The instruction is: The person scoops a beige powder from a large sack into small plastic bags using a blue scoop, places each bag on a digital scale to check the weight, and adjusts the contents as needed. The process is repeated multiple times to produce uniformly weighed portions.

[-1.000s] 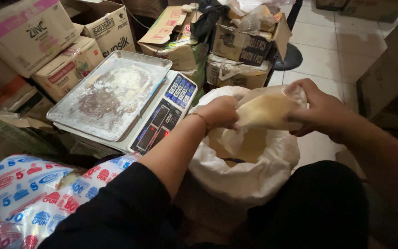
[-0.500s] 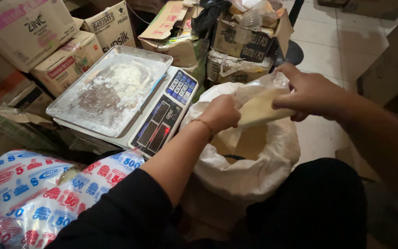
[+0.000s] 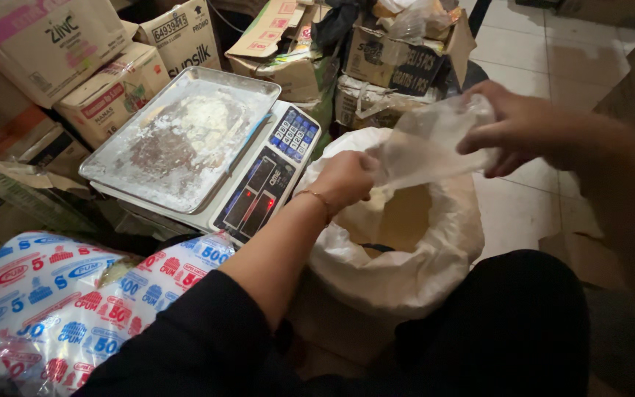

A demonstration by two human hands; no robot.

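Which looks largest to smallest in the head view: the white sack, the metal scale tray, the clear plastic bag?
1. white sack
2. metal scale tray, close to the sack in apparent size, so this order is unsure
3. clear plastic bag, held by left hand and right hand

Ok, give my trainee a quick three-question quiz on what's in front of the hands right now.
1. True or false: the scale's metal tray is dusted with white powder.
2. What do both hands hold? A) a cardboard box B) a clear plastic bag C) a spoon
3. What sits directly below the clear plastic bag?

Key:
1. True.
2. B: the left hand and the right hand each have a grip on it.
3. The open white sack of pale powder.
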